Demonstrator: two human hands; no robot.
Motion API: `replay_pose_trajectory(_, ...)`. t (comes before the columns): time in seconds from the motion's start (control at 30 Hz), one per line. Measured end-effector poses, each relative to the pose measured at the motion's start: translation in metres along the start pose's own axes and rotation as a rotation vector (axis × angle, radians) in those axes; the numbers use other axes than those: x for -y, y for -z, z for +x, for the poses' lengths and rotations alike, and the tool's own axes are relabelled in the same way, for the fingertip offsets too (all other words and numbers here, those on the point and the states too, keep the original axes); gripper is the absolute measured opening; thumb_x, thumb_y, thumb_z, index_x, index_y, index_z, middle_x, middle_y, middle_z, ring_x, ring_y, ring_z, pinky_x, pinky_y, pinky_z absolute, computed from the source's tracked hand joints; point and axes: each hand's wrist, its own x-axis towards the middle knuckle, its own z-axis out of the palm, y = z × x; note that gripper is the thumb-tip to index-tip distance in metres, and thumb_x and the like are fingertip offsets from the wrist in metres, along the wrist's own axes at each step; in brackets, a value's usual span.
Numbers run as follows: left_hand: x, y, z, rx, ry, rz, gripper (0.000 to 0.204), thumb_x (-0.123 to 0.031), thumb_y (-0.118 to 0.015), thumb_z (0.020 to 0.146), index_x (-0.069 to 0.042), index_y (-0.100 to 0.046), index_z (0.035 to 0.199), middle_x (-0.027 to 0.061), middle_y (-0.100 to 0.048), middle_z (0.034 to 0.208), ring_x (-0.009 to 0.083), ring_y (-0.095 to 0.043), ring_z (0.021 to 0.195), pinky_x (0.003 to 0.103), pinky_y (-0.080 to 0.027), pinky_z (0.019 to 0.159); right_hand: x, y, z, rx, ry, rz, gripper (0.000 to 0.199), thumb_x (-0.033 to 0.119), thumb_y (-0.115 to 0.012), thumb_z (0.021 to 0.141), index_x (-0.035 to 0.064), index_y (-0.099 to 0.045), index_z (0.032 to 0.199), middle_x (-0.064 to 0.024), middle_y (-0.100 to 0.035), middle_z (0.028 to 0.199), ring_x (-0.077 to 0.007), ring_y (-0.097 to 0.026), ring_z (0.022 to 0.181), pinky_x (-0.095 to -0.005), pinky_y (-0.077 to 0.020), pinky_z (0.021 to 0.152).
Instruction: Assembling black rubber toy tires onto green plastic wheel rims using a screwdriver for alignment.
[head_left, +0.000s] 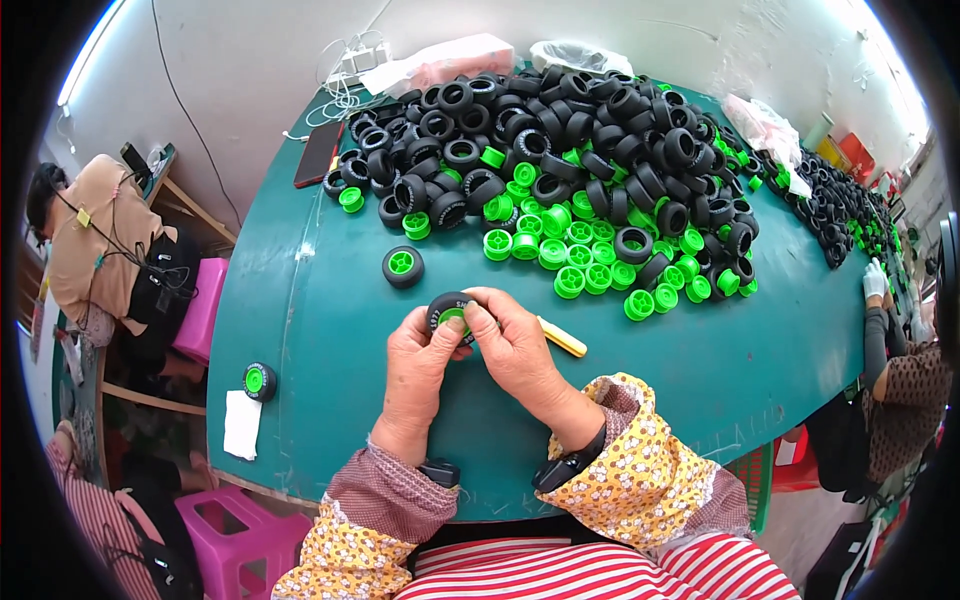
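Between my two hands is a small black toy tyre (441, 305) with a green wheel rim (453, 318) inside it. My left hand (418, 352) grips its left side, the thumb pressing on the green rim. My right hand (512, 340) closes on the other side, its thumb also against the rim. Whether the rim sits fully in the tyre is hidden by the thumbs. Just right of my right hand lies a yellow-handled tool (562, 338), partly covered by that hand. Beyond my hands stands a tyre with a green rim in it (403, 267).
A big heap of black tyres (560, 120) and loose green rims (579, 256) covers the far table. Another fitted wheel (259, 381) stands by a white paper (241, 425) at left. A dark red phone (318, 155) lies far left. Other people sit at both sides; pink stools (240, 540) stand lower left.
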Motion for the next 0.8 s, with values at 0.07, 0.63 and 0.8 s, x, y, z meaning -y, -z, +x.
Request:
replay_pose_trajectory(0.07, 0.003, 0.0, 0.0, -0.006, -0.003, -0.024, 0.02, -0.018, -0.062, 0.081, -0.002, -0.056, 0.092, 0.0001, -0.057, 0.076, 0.007, -0.054, 0.062, 0.019, -0.046, 0.057, -0.01, -0.002, 0.0, -0.031, 0.083, -0.066, 0.019, 0.015, -0.048, 0.087, -0.0005, -0.054, 0.096, -0.0097, -0.056, 0.079, -0.0129, -0.055, 0.065, -0.0252, -0.0454, 0.058)
replay_pose_trajectory(0.63, 0.016, 0.001, -0.001, 0.039, -0.177, 0.383, 0.021, -0.012, -0.059, 0.082, 0.001, -0.053, 0.099, 0.0025, -0.058, 0.084, 0.0073, -0.057, 0.07, 0.02, -0.05, 0.06, -0.007, 0.005, -0.003, 0.071, -0.603, 0.627, 0.026, 0.027, -0.036, 0.093, 0.0052, -0.05, 0.099, -0.0031, -0.053, 0.088, -0.0115, -0.053, 0.078, -0.0266, -0.0464, 0.066)
replay_pose_trajectory(0.8, 0.016, 0.001, 0.0, 0.047, -0.161, 0.389, 0.021, -0.014, -0.059, 0.083, 0.0, -0.053, 0.098, 0.0015, -0.058, 0.083, 0.0065, -0.056, 0.068, 0.02, -0.049, 0.06, -0.008, 0.005, -0.002, 0.07, -0.622, 0.678, 0.026, 0.025, -0.035, 0.094, 0.0041, -0.05, 0.099, -0.0033, -0.054, 0.087, -0.0115, -0.053, 0.077, -0.0261, -0.0458, 0.066)
